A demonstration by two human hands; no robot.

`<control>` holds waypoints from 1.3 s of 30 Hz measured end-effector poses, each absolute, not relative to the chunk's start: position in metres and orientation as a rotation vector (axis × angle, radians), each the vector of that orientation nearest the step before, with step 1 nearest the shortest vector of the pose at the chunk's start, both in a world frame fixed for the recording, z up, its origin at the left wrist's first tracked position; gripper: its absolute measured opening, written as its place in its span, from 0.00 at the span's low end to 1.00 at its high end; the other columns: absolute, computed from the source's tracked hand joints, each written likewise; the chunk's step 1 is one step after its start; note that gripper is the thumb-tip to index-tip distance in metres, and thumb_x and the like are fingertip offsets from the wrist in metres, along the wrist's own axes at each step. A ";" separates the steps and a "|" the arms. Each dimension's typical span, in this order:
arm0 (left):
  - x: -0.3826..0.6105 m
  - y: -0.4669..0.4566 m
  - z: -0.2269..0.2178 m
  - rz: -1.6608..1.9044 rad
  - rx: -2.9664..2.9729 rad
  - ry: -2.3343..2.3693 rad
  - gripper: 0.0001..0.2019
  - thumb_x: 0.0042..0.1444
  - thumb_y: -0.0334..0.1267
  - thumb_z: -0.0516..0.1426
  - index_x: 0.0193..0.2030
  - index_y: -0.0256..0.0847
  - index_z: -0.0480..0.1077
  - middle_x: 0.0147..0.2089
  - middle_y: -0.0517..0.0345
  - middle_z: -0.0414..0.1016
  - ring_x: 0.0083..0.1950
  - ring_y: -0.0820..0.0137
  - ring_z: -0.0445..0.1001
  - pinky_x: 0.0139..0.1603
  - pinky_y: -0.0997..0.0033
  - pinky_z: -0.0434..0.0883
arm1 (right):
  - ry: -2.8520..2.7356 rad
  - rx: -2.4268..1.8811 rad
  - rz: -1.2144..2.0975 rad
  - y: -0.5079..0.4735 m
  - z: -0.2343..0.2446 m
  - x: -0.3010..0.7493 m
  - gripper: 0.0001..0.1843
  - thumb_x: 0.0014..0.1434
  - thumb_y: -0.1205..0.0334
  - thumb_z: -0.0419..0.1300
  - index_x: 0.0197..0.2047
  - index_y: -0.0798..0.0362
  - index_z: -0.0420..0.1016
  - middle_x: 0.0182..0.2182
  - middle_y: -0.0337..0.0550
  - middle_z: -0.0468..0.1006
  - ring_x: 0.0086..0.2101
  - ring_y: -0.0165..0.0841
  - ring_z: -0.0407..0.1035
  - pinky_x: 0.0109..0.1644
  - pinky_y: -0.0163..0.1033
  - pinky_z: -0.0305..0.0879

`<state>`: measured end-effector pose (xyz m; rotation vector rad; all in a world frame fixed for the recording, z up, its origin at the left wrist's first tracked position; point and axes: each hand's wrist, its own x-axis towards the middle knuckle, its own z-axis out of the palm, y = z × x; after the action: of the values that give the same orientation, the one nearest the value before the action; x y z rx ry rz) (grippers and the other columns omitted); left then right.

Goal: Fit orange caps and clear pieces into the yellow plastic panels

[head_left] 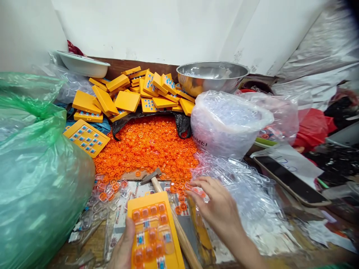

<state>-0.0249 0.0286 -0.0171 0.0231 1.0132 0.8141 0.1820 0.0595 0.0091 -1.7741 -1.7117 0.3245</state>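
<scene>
My left hand (123, 244) grips the lower left edge of a yellow tray (153, 231) whose slots hold orange rings and small blue parts. My right hand (214, 205) reaches out over the table with fingers spread, fingertips at a few loose orange rings (181, 186) beside the tray; nothing shows in it. A small hammer (157, 179) with a wooden handle lies between the tray and my right hand. A big heap of orange rings (148, 149) covers the table behind.
A pile of yellow trays (129, 97) lies at the back, one more (86, 137) at the left. A steel bowl (210, 76), a white bowl (84, 63), a bag of clear parts (227, 123), a green bag (33, 168), a phone (288, 179).
</scene>
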 end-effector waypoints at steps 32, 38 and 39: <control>-0.008 0.012 0.009 1.102 0.626 1.132 0.22 0.35 0.36 0.69 0.39 0.37 0.68 0.37 0.47 0.82 0.37 0.57 0.80 0.40 0.67 0.75 | -1.539 -1.311 0.589 -0.010 -0.006 0.140 0.12 0.54 0.70 0.63 0.38 0.42 0.72 0.35 0.36 0.74 0.37 0.28 0.72 0.41 0.29 0.69; -0.005 0.013 -0.009 1.073 0.672 1.224 0.23 0.36 0.37 0.68 0.41 0.35 0.68 0.34 0.46 0.82 0.32 0.59 0.79 0.31 0.69 0.75 | -0.789 -1.266 1.418 0.001 -0.008 0.129 0.29 0.50 0.48 0.66 0.52 0.45 0.61 0.45 0.45 0.77 0.45 0.36 0.73 0.49 0.42 0.69; -0.003 0.014 -0.012 1.071 0.659 1.202 0.24 0.36 0.39 0.68 0.41 0.34 0.68 0.34 0.46 0.82 0.31 0.59 0.79 0.31 0.68 0.75 | -0.768 -1.236 1.462 0.002 -0.007 0.127 0.30 0.49 0.48 0.66 0.52 0.45 0.60 0.43 0.45 0.78 0.44 0.37 0.74 0.48 0.43 0.69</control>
<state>-0.0034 0.0137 -0.0118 0.6588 1.2020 1.0713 0.1272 0.0024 -0.0074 -1.2357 -0.7684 1.4622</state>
